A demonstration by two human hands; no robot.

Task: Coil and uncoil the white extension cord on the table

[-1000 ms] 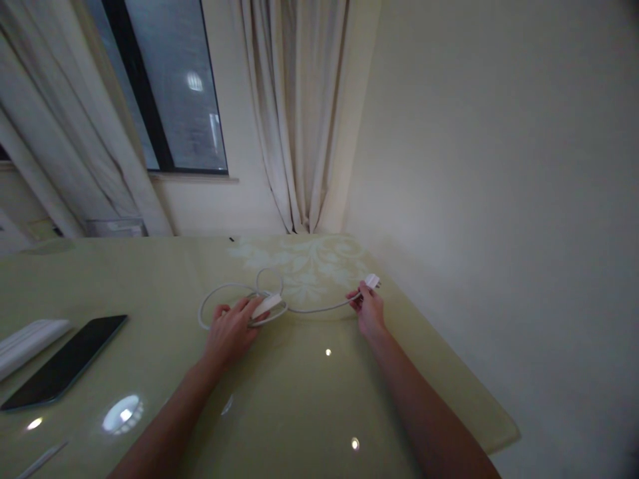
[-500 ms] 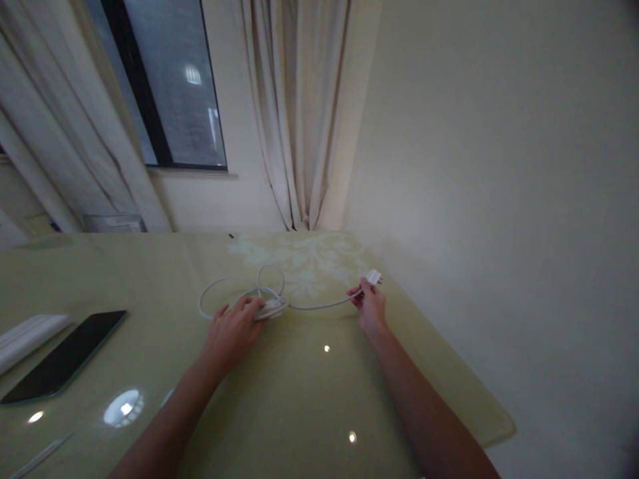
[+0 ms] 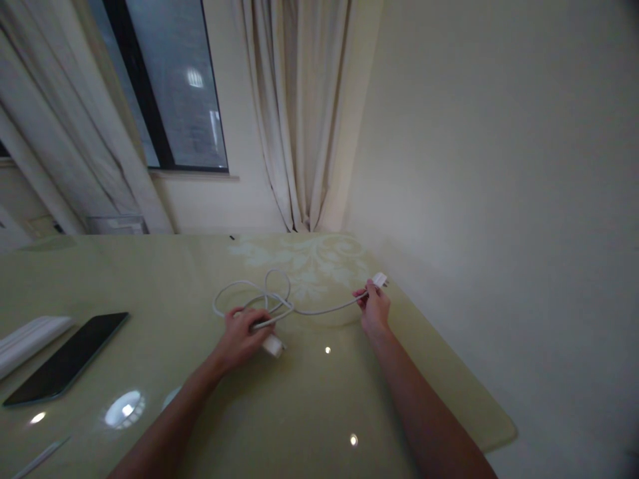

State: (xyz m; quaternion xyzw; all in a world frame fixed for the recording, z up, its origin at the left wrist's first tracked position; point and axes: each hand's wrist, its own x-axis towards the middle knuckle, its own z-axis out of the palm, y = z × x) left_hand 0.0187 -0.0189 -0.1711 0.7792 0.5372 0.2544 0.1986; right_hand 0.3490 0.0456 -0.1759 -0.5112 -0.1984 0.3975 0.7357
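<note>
My left hand (image 3: 245, 338) is closed over a white power adapter (image 3: 273, 346), whose end sticks out beneath the fingers just above or on the table. A white cable (image 3: 319, 312) lies in loose loops beyond that hand, and one strand crosses its fingers. From the loops the cable runs right to a white plug (image 3: 380, 279) with metal prongs. My right hand (image 3: 375, 311) pinches the cable close behind this plug, which points up and to the right.
On the pale green glossy table (image 3: 299, 412) at left lie a dark flat tablet-like slab (image 3: 67, 359) and a long white object (image 3: 30, 340). A thin white stick-like item (image 3: 42, 458) is near the lower left. A wall (image 3: 489, 199) borders the right side.
My left hand has moved right and slightly nearer, turning the adapter so its end shows below the fingers. The cable loops have shifted right. My right hand and the plug moved slightly right.
</note>
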